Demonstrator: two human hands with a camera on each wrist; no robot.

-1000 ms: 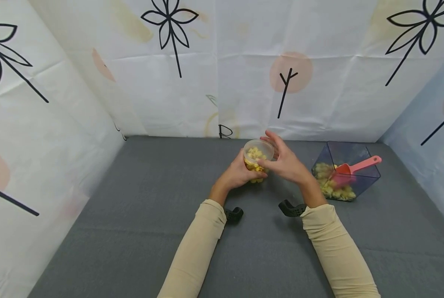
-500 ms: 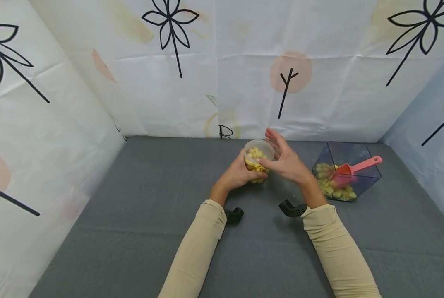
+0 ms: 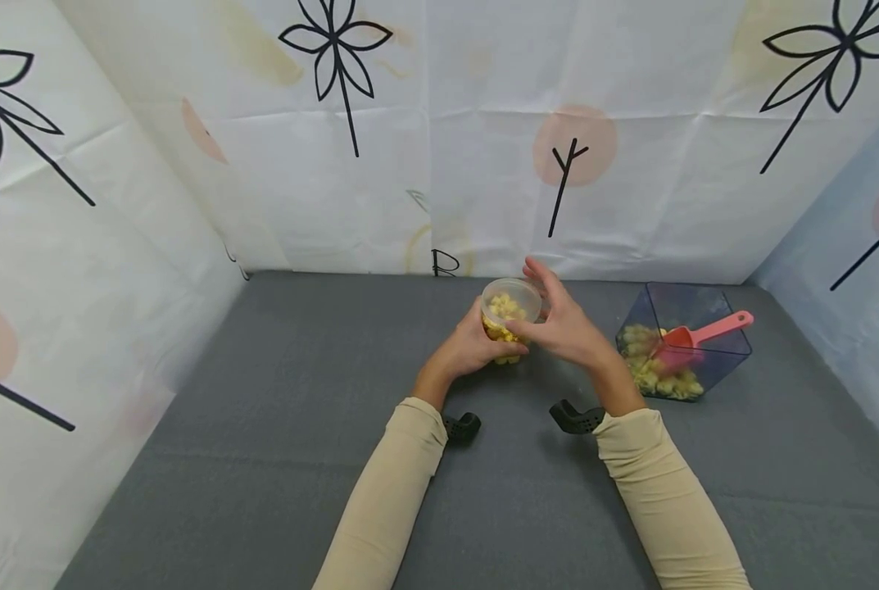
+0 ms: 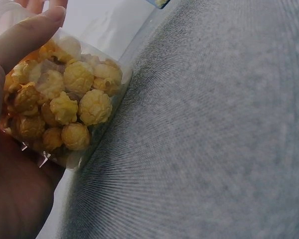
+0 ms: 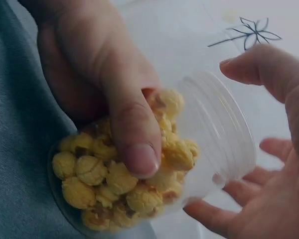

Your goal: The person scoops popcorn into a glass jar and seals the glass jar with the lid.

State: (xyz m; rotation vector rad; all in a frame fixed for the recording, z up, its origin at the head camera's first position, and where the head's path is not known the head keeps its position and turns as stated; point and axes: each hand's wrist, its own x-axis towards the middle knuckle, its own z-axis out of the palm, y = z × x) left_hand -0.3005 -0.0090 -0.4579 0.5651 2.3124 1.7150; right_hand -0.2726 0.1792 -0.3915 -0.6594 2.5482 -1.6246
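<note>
A clear round plastic jar [image 5: 217, 132], part filled with yellow popcorn [image 5: 124, 181], stands on the grey cloth near the back in the head view. My left hand [image 3: 472, 342] grips its lower side, the thumb lying across the front, as the left wrist view also shows. Around the jar's upper rim, my right hand [image 3: 568, 328] has its thumb and fingers spread apart. In the right wrist view its thumb [image 5: 269, 69] sits off the wall, while the fingers lie close to the far side; whether they touch is unclear. No separate lid can be made out.
To the right stands a clear bluish square bin [image 3: 719, 373] holding more popcorn, with a pink scoop [image 3: 708, 332] leaning inside it. Grey cloth [image 3: 262, 459] covers the table. A white patterned sheet [image 3: 483, 164] hangs behind and at both sides.
My right hand has shifted slightly left, its thumb coming further over the jar's near side. The left hand and jar stay in place.
</note>
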